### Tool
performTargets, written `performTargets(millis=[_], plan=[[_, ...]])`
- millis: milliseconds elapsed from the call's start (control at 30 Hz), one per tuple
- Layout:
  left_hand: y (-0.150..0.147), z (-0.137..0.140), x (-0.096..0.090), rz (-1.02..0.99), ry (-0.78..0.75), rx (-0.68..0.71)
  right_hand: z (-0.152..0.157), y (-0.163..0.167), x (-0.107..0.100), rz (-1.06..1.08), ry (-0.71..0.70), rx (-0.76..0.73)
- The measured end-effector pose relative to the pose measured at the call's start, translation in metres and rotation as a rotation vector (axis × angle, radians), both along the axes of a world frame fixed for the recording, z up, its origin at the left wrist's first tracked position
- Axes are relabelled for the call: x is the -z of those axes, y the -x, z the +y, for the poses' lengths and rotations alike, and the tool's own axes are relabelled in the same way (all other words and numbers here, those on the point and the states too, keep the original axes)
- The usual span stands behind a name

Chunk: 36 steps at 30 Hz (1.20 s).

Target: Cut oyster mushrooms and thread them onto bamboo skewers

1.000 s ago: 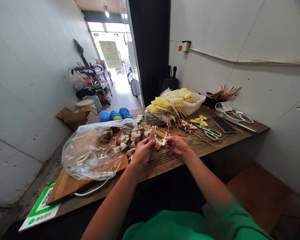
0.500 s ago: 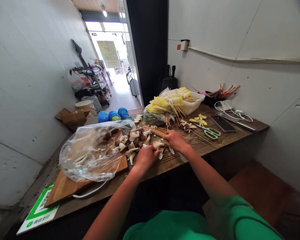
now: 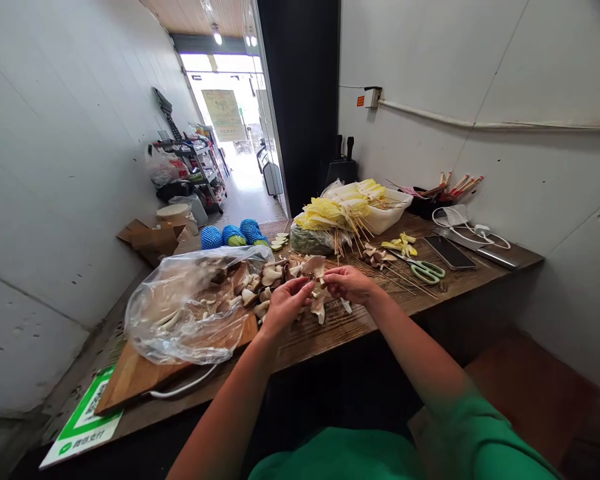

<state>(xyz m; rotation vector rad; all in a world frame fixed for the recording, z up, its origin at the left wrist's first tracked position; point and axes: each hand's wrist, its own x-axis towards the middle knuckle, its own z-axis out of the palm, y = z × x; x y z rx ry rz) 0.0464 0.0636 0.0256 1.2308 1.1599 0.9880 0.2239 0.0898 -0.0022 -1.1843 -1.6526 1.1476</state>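
Observation:
An oyster mushroom [image 3: 314, 266] with a pale brown cap is raised just above the table between my two hands. My right hand [image 3: 351, 285] pinches it near the stem. From the other side, my left hand [image 3: 286, 305] has closed fingertips at its lower edge, partly hiding it. Torn mushroom pieces [image 3: 319, 311] lie below on the wood. To the left, a heap of oyster mushrooms [image 3: 250, 293] spills out of a clear plastic bag [image 3: 190, 343] resting on a wooden cutting board [image 3: 123, 380]. Bamboo skewers [image 3: 375, 270] lie behind my right hand.
Skewered yellow cabbage leaves [image 3: 325, 215] are piled by a white basket [image 3: 395, 210]. Green-handled scissors [image 3: 427, 272], a phone [image 3: 450, 252] and a large knife [image 3: 497, 259] with a white cable sit at right. Blue-netted vegetables [image 3: 234, 235] line the back edge.
Both hands have risen slightly from the tabletop and drawn closer together. The mushroom now shows lifted between them, cap upward. The head view has shifted a little.

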Motion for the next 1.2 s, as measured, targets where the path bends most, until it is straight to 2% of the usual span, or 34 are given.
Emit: performTargets(millis=[100, 200, 367, 667, 933, 1200], plan=[[-0.008, 0.001, -0.002, -0.250, 0.090, 0.029, -0.012, 0.007, -0.003, 0.098, 0.062, -0.044], [-0.011, 0.003, 0.002, -0.274, 0.065, -0.072, -0.020, 0.014, -0.006, 0.145, 0.073, -0.024], [-0.012, 0.007, 0.014, -0.138, -0.045, -0.138, -0.026, 0.020, -0.010, 0.175, 0.006, 0.111], [-0.009, 0.012, 0.010, 0.232, -0.191, -0.016, -0.025, 0.018, -0.001, 0.216, -0.029, 0.219], [-0.010, 0.013, 0.011, 0.022, -0.028, 0.138, -0.032, 0.019, -0.001, 0.312, 0.015, 0.255], [-0.010, 0.016, 0.006, -0.269, 0.216, 0.267, -0.033, 0.018, 0.001, 0.472, 0.186, 0.172]])
